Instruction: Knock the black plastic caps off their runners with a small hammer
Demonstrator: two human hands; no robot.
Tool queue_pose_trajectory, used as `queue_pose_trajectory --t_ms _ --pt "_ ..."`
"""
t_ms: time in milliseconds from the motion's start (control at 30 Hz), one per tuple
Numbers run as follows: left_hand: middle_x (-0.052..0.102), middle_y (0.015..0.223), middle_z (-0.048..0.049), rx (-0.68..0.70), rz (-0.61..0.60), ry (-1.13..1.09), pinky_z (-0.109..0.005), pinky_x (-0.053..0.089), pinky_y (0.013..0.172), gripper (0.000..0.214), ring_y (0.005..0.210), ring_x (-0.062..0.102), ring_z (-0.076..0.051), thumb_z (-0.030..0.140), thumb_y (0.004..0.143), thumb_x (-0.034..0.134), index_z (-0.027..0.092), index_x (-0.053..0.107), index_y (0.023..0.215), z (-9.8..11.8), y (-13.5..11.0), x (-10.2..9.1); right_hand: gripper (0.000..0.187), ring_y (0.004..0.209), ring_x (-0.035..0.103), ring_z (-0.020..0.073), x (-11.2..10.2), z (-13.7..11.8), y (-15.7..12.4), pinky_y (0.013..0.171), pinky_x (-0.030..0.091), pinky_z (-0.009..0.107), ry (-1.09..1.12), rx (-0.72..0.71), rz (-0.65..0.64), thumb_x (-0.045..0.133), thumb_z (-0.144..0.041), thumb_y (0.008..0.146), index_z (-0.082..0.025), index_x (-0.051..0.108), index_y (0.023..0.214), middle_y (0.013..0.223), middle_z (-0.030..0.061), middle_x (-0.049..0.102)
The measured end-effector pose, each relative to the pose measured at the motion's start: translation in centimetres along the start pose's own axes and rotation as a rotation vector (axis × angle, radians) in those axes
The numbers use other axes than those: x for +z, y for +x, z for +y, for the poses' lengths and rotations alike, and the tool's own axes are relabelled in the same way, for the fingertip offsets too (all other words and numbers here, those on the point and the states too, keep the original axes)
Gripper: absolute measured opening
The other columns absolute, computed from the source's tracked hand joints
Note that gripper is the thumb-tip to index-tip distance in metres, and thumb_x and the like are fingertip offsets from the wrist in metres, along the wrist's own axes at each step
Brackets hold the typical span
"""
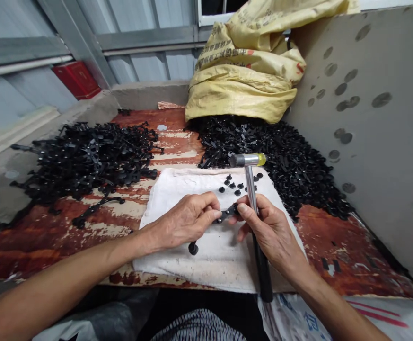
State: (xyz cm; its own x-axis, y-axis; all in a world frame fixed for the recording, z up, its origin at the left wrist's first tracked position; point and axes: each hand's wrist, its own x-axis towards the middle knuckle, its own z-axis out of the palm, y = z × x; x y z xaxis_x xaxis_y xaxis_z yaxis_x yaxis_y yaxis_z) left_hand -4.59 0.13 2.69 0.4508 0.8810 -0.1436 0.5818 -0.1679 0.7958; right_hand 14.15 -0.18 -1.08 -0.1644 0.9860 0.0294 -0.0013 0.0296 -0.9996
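Observation:
Over a white cloth (178,189), my left hand (188,220) pinches one end of a small black linked part (227,213) that carries shiny rivets. The other end of this part sits between the thumb and fingers of my right hand (268,225). That same hand also keeps a small hammer (250,184) tucked in it, its metal head with a yellow face up and its black grip pointing down. A round black end piece (193,248) hangs below my left hand. Several small black studs (232,185) lie on the cloth beyond my hands.
A heap of black jointed parts (92,156) covers the left of the worn red table (171,142). Another black heap (298,161) spills from a yellow woven sack (241,90) at the back right. A spotted panel (369,104) bounds the right side; a red box (76,79) sits back left.

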Motion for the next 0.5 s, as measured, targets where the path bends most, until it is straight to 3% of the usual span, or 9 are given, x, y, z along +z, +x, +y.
queue_pose_trajectory --t_ms 133,267,400,500 --pt "0.038 0.059 0.0086 -0.024 -0.027 -0.001 -0.021 0.026 0.050 0.011 0.053 0.032 -0.007 0.026 0.091 0.046 0.018 0.051 0.083 0.1 -0.1 0.0 0.028 0.052 0.064 0.0135 0.2 0.1 0.2 0.047 0.056 0.026 0.067 0.041 0.020 0.071 -0.045 0.078 -0.019 0.060 0.078 0.070 -0.0021 0.062" --pt "0.049 0.065 0.0057 -0.075 -0.168 -0.066 -0.021 0.030 0.052 0.016 0.057 0.041 -0.008 0.032 0.092 0.047 0.019 0.049 0.084 0.0 -0.1 -0.2 0.024 0.047 0.063 0.0104 0.4 -0.2 0.5 0.050 0.055 0.026 0.076 0.040 0.046 0.071 -0.040 0.076 -0.019 0.061 0.078 0.074 -0.0041 0.059" --pt "0.060 0.072 0.0010 -0.120 -0.305 -0.296 -0.022 0.038 0.054 0.022 0.059 0.050 -0.009 0.039 0.090 0.050 0.018 0.050 0.084 -0.4 0.4 -0.1 0.021 0.045 0.061 0.0092 0.8 -0.5 0.7 0.046 0.050 0.023 0.087 0.029 0.053 0.070 -0.036 0.075 -0.020 0.058 0.076 0.073 -0.0055 0.058" --pt "0.061 0.072 -0.0004 -0.139 -0.303 -0.448 -0.023 0.043 0.058 0.028 0.059 0.053 -0.010 0.044 0.086 0.055 0.016 0.055 0.085 -0.7 0.8 0.3 0.019 0.043 0.059 0.0086 1.1 -0.6 0.7 0.046 0.049 0.023 0.100 0.030 0.051 0.069 -0.034 0.076 -0.020 0.057 0.076 0.068 -0.0063 0.058"
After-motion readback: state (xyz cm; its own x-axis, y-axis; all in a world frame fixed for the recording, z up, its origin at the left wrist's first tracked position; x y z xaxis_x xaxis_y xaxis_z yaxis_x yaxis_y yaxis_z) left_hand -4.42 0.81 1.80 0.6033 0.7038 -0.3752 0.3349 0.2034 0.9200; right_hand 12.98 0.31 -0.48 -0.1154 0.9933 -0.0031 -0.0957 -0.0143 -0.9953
